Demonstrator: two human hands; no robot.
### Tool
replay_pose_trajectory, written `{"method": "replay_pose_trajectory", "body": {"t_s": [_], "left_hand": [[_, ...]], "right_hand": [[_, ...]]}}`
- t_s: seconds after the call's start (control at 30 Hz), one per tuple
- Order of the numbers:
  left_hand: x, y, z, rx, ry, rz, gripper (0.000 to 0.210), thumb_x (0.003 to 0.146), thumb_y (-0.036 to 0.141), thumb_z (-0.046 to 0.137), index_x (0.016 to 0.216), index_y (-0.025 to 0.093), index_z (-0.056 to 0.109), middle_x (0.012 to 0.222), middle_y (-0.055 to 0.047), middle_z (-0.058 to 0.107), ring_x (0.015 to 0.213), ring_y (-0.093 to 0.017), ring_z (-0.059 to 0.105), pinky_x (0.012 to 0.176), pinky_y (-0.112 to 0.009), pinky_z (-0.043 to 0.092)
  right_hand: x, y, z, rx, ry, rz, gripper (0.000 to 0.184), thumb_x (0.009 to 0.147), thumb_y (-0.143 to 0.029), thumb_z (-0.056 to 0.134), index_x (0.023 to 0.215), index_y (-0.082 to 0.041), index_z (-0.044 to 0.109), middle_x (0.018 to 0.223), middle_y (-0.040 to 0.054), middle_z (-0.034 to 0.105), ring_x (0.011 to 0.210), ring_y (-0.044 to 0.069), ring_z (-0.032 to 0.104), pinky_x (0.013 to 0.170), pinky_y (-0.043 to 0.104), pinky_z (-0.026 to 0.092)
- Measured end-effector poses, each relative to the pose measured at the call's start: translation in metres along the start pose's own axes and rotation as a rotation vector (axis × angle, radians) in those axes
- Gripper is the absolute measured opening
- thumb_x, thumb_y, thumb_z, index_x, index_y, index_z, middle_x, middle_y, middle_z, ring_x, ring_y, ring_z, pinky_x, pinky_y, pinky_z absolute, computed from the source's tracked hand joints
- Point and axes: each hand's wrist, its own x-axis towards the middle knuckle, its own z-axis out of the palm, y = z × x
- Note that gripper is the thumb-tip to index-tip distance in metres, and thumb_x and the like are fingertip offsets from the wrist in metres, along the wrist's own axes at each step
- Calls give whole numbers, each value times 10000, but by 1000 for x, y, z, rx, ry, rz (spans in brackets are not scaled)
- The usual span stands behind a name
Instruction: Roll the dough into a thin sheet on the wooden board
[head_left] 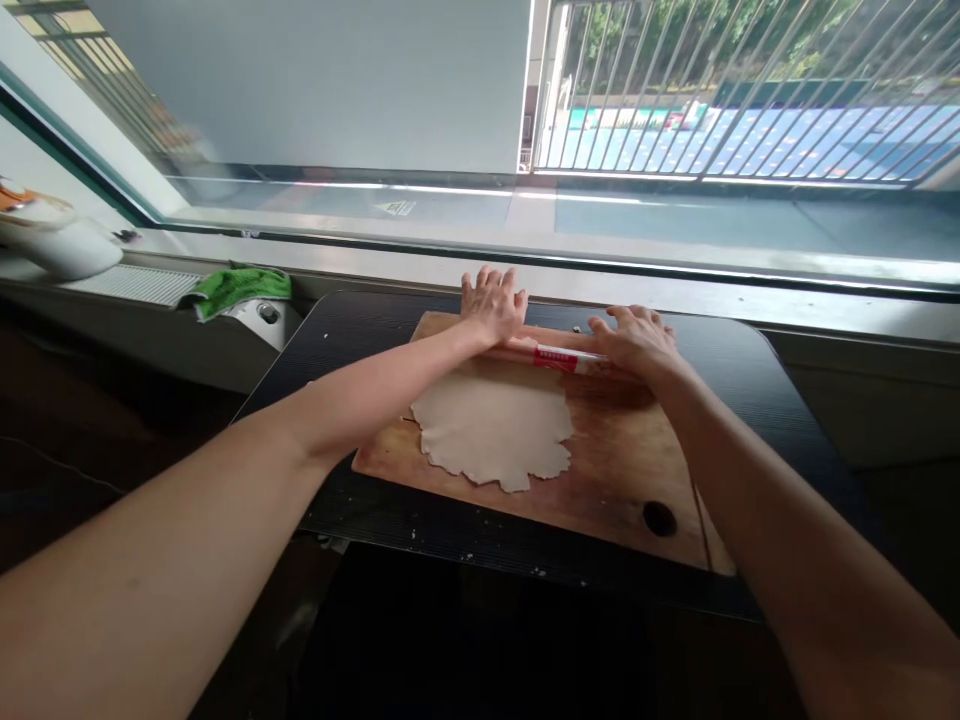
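Observation:
A thin, flat sheet of dough [491,420] with a ragged edge lies on a wooden cutting board [615,470]. Across the far part of the board is a rolling pin [555,358] with a red label at its middle. My left hand [493,305] rests palm down over the pin's left end, fingers spread and pointing away from me. At the other end, my right hand [636,338] presses flat on the pin, its fingers also stretched out. Both palms hide the pin's ends, and the dough's far edge is partly covered.
Under the board stands a black table [735,370] with white crumbs along its near edge. A green cloth [244,290] lies to the left beside a white container [60,235] on the ledge. The window [360,210] runs behind the table.

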Motion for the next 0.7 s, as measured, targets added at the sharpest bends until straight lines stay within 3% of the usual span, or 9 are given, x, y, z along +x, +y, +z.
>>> {"method": "replay_pose_trajectory", "body": {"t_s": [0.17,0.27,0.4,0.47,0.6,0.7], "left_hand": [[-37,-6,2,-26,-110,154,547,1028,432,251,1519,249,407,1562,-73,457,1492,-283,286,1200,-554,219],[-22,-4,2,-11,-81,94,539,1033,425,248,1516,244,404,1550,-81,468,1489,-268,293,1206,-535,212],[4,1,-1,13,6,14,515,1030,382,271,1495,226,428,1494,-94,529,1484,-263,300,1218,-523,180],[-6,0,-1,2,7,45,515,1029,375,263,1487,217,438,1492,-97,531,1477,-258,311,1216,-512,190],[-45,-6,1,-31,-96,181,535,1018,438,274,1489,244,438,1527,-77,502,1463,-275,324,1194,-538,228],[-37,-6,1,-24,-91,161,555,1015,454,275,1509,240,414,1554,-79,468,1483,-274,291,1200,-549,211]], "right_hand": [[-39,10,8,-70,54,-188,564,956,-565,267,1279,-300,646,1461,89,523,1390,328,394,1133,564,334],[-23,8,8,-27,119,-134,579,946,-557,312,1341,-263,615,1527,111,454,1433,341,338,1155,579,293],[7,1,2,24,50,-9,643,922,-565,357,1413,-205,564,1532,150,441,1428,364,344,1152,582,292],[-1,4,3,18,32,-21,644,920,-575,346,1405,-216,569,1531,143,441,1421,365,349,1146,576,304],[-37,14,11,-39,81,-187,538,954,-530,281,1261,-291,651,1454,101,520,1380,340,391,1121,570,337],[-28,12,11,-36,122,-169,541,950,-520,307,1323,-277,616,1485,110,494,1390,350,375,1127,583,325]]}}
